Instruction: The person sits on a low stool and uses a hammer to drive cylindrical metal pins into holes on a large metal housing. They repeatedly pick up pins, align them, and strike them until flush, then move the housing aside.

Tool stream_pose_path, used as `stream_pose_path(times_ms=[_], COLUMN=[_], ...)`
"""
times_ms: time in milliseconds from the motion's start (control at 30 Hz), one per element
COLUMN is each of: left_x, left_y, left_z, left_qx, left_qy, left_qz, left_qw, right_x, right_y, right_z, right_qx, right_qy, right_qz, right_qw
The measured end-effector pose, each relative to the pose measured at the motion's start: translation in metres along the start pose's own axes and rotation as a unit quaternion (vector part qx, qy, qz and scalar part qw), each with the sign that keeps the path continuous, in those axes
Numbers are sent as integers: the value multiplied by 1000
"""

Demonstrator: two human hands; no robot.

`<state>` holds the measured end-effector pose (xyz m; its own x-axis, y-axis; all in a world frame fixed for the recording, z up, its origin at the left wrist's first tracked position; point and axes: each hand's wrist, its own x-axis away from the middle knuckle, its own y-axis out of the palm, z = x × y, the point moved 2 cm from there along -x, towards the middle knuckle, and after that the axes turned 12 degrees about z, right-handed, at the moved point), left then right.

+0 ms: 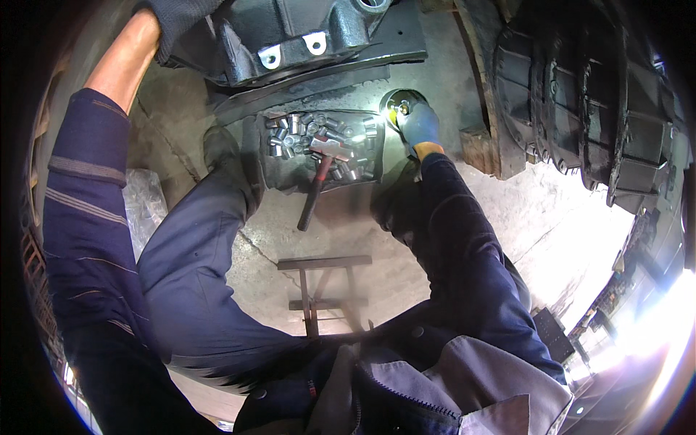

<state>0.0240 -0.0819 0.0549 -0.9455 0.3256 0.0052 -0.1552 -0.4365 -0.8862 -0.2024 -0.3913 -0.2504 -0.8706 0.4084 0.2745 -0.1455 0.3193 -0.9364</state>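
Observation:
At the top left, my left hand (181,22) in a dark glove rests against a large black metal casting (290,43); its fingers are mostly cut off or hidden. My right hand (420,127), in a blue glove with a yellow cuff, reaches over a round open container (395,94). Its fingers are closed around something small, with a bright glint and a yellow patch beside it. Left of that hand stands a shallow dark tray (272,177) of shiny metal bushings (290,130). A hammer (319,174) with a red and black handle lies across them, its grip over the tray's near edge.
More black ribbed castings (580,101) stand at the right beside a wooden block (478,151). A small metal stool frame (312,264) is between my legs. Clear plastic wrap (145,203) lies by my left leg. Strong glare comes from the lower right.

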Motion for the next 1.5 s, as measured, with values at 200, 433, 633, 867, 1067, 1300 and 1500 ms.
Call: stream_pose_path(times_ms=[200, 433, 633, 867, 1067, 1300, 1500], left_x=[0, 3, -5, -20, -21, -11, -9], left_y=[2, -1, 3, 13, 7, 1, 3], left_z=[2, 2, -5, -26, -22, -12, -15], left_qx=[16, 17, 12, 46, -24, -13, 5], left_qy=[4, 8, 32, 47, 28, -5, 16], left_qz=[7, 25, 81, 118, 29, 38, 68], left_qw=[1000, 1000, 996, 991, 999, 999, 998], right_x=[0, -2, -3, -10, 4, -9, -27], right_y=[1, 10, -20, -157, -279, -299, -286], right_z=[-1, 5, 16, -23, -113, -175, -194], right_qx=[14, 25, -40, -260, -204, -117, -96], right_qy=[-23, 15, -6, -51, -219, -239, -273], right_qz=[-17, -11, 97, 56, 135, 105, 78], right_qw=[999, 1000, 995, 963, 945, 958, 954])
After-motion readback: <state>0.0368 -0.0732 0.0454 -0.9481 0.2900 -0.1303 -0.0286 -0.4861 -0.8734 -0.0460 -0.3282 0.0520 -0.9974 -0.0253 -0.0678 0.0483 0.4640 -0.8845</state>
